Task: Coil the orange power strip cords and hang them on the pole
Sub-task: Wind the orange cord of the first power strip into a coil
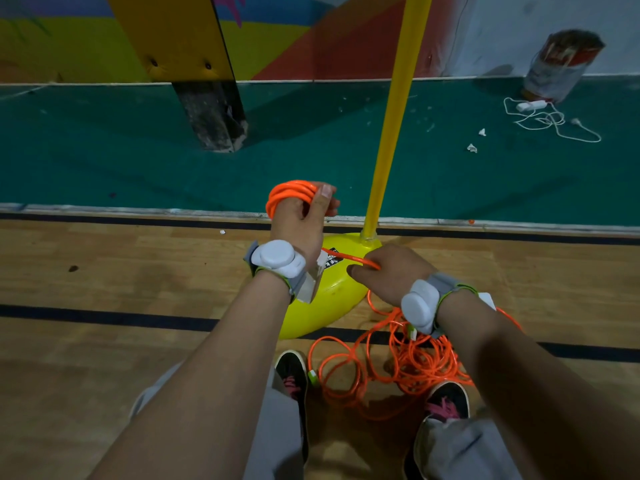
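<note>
My left hand (304, 216) is raised in front of me and grips several turns of orange cord (290, 194) wound round it. From that coil a taut stretch of cord runs down to my right hand (384, 271), which pinches it over the pole's yellow base (325, 306). Below my right wrist the loose remainder of the orange cord (408, 365) lies tangled on the wooden floor between my shoes. The yellow pole (398, 112) rises from the base just right of my left hand.
A white power strip with its white cord (550, 119) lies on the green floor at the far right, beside a bagged object by the wall. A dark wooden post (211, 116) stands at the back left. Scraps of paper dot the green floor.
</note>
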`<state>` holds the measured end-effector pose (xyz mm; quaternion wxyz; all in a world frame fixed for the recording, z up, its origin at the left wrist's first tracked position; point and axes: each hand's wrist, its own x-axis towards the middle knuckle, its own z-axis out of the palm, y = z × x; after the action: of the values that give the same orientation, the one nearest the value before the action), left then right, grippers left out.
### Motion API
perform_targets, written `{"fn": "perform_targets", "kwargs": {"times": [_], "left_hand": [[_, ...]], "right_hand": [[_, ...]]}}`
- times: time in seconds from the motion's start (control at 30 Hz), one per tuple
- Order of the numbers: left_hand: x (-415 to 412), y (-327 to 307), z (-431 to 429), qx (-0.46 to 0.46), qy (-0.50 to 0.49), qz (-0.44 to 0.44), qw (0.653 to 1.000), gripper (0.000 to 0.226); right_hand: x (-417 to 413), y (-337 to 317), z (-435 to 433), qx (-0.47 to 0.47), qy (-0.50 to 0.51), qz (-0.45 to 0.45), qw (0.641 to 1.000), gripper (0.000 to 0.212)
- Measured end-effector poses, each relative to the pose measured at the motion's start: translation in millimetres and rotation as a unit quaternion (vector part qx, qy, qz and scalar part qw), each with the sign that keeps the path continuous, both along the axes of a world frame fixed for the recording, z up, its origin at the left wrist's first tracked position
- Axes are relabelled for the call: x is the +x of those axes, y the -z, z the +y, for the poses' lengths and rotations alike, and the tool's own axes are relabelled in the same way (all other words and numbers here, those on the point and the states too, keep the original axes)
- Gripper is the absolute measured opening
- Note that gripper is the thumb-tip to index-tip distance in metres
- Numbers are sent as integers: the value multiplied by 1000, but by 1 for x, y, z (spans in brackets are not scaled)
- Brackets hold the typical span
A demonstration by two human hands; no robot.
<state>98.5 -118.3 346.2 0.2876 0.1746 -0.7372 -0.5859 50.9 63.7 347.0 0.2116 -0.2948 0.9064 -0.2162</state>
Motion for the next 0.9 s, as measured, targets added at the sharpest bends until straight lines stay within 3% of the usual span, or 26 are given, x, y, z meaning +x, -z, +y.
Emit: {"fn": "perform_targets", "kwargs": {"times": [0.13,0.43,0.53,0.7,0.9], "left_hand": [[0,3,-3,-23,-21,-14,999,26],[2,6,0,-78,-58,-119,988,51],[2,1,5,-22,-46,-167,985,64],[2,-4,12,120,-18,-157,980,72],[-3,-2,8,138,69,-175,972,90]], "right_hand": [[1,-3,-2,-45,-8,56,997,53],[5,-11,-6,-174,16,147,974,34],[8,-15,-6,-206,12,158,966,25],[13,-20,-6,-249,-30,178,952,11],[13,-20,-7,-278,-24,191,941,14]]}}
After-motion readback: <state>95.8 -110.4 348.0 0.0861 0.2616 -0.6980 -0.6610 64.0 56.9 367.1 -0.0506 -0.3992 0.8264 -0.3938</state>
